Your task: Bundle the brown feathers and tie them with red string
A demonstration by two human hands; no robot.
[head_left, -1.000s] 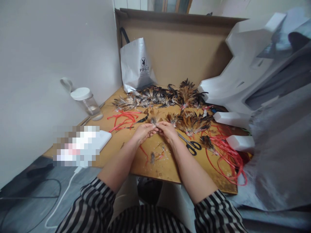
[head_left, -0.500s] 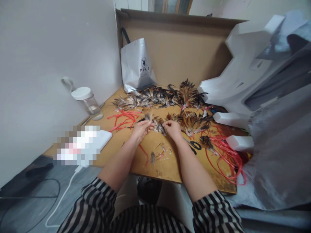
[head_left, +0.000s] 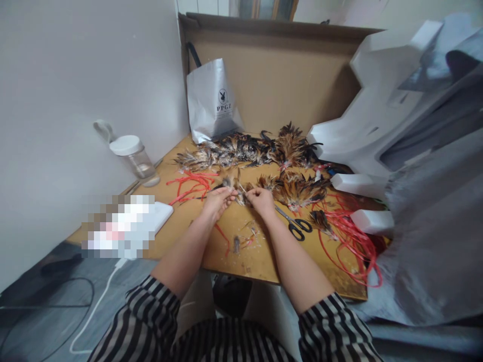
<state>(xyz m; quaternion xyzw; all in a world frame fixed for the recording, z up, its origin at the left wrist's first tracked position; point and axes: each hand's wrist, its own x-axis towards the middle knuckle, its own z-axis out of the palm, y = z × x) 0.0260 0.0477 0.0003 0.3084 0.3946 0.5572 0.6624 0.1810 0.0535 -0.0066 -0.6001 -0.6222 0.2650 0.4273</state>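
Observation:
My left hand (head_left: 221, 201) is closed in a pinch on a small brown feather bunch (head_left: 234, 180) that stands up above its fingers. Close beside it, my right hand (head_left: 260, 200) pinches a thin pale feather (head_left: 242, 187) by its quill. Brown and black feathers (head_left: 298, 188) lie on the table just right of the hands, and a longer row of feathers (head_left: 241, 151) stretches behind them. Black-handled scissors (head_left: 296, 223) rest open near my right forearm. Feather scraps (head_left: 247, 241) are scattered in front of the hands.
Red plastic strips (head_left: 194, 183) lie at the left, and a larger red tangle (head_left: 350, 241) at the table's right edge. A lidded jar (head_left: 136, 158), a silver bag (head_left: 211, 100), a white power bank or device (head_left: 162, 216) and white foam (head_left: 339, 130) surround the wooden table (head_left: 226, 261).
My right hand has shifted slightly left, toward my left hand, and a pale feather now shows at its fingertips. More of the scissors is uncovered.

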